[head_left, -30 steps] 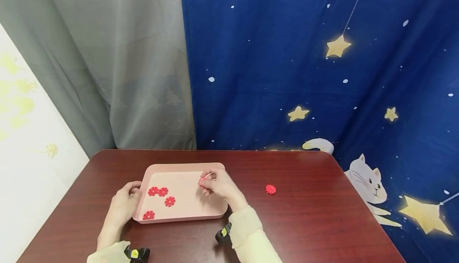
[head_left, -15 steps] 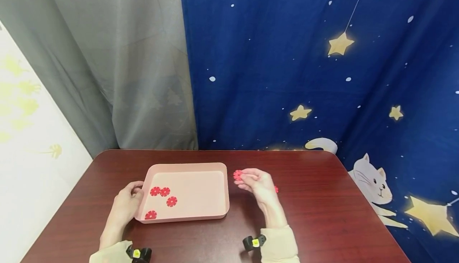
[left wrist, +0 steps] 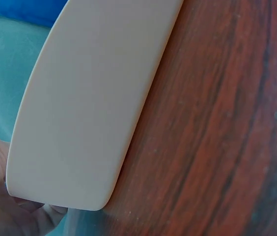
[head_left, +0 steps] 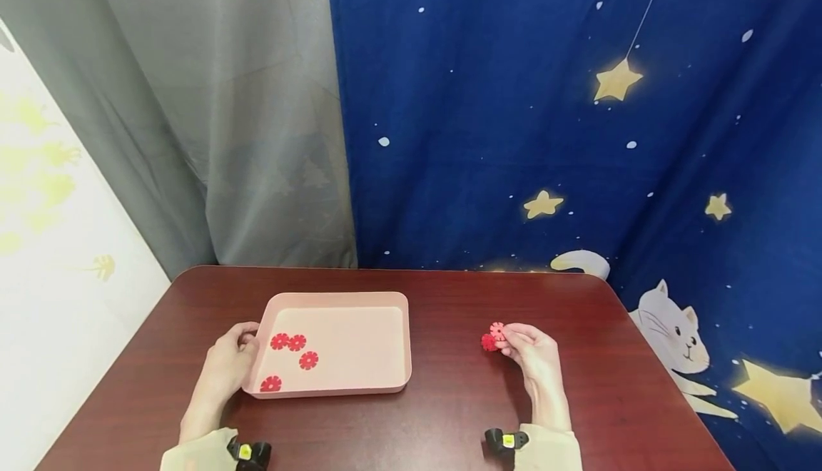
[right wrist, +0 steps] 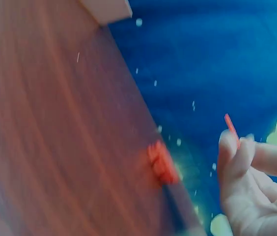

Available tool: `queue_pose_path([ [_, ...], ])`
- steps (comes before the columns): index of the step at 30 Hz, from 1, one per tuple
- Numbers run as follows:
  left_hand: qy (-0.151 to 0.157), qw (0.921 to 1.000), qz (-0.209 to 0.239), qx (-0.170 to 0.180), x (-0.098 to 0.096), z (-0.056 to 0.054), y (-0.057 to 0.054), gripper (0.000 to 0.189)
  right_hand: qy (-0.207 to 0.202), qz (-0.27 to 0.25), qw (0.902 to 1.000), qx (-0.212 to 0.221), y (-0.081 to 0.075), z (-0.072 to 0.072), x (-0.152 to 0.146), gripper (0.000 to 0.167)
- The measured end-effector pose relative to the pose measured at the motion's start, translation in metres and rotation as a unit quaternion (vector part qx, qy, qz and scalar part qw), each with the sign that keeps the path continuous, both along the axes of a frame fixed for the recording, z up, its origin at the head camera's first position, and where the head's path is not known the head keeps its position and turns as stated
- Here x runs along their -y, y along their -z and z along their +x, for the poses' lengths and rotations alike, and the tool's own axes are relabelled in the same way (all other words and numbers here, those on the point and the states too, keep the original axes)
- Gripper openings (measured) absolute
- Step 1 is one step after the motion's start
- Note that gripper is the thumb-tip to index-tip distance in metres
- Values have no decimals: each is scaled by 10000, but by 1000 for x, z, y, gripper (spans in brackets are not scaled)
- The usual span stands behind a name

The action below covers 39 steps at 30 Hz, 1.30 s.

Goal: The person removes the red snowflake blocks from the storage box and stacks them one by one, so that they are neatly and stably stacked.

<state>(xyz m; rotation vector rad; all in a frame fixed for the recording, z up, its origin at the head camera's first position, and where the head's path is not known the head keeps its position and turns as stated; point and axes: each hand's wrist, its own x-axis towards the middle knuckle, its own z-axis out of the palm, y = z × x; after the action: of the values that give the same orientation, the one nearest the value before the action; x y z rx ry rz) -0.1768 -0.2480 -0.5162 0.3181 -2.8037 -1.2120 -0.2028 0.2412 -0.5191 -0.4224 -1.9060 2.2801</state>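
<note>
My left hand (head_left: pixel 225 364) holds the left side of a pale pink tray (head_left: pixel 347 390), its fingers at the wall. The left wrist view shows the tray's outer wall (left wrist: pixel 84 108) close up, with finger parts at its end. Between thumb and fingers, my right hand (head_left: pixel 536 353) pinches a red notched snowflake disc (head_left: pixel 497 330). In the right wrist view this disc (right wrist: pixel 232 130) stands edge-on at the fingertips. Just below and left of it, a small pile of red snowflake discs (head_left: pixel 488 343) lies on the table, and the held disc overlaps it in the head view.
Several red snowflake discs (head_left: pixel 308 360) lie in the tray's left half, two of them side by side. The dark red wooden table (head_left: pixel 443 414) ends at the back before grey (head_left: pixel 276 135) and blue star-printed curtains (head_left: pixel 462 135).
My right hand has moved right from over the tray to beside the red pile, still pinching the snowflake disc. The left hand keeps its hold on the tray.
</note>
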Motion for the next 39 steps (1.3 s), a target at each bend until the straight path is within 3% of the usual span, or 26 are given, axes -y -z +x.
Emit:
queue_pose_path([
  [5,-9,9999,-11,129,2,1,2,36,177,422,9983,361,11,1,-6,20],
  [14,48,9999,-106,-7,-2,-8,-3,35,249,493,9967,602,20,-2,-3,21],
  [26,-33,9998,-56,167,1,-3,-1,37,58,653,9964,545,24,-15,2,18],
  [39,-37,9997,49,218,-1,-4,-1,37,-6,606,9967,544,25,-18,-1,16],
])
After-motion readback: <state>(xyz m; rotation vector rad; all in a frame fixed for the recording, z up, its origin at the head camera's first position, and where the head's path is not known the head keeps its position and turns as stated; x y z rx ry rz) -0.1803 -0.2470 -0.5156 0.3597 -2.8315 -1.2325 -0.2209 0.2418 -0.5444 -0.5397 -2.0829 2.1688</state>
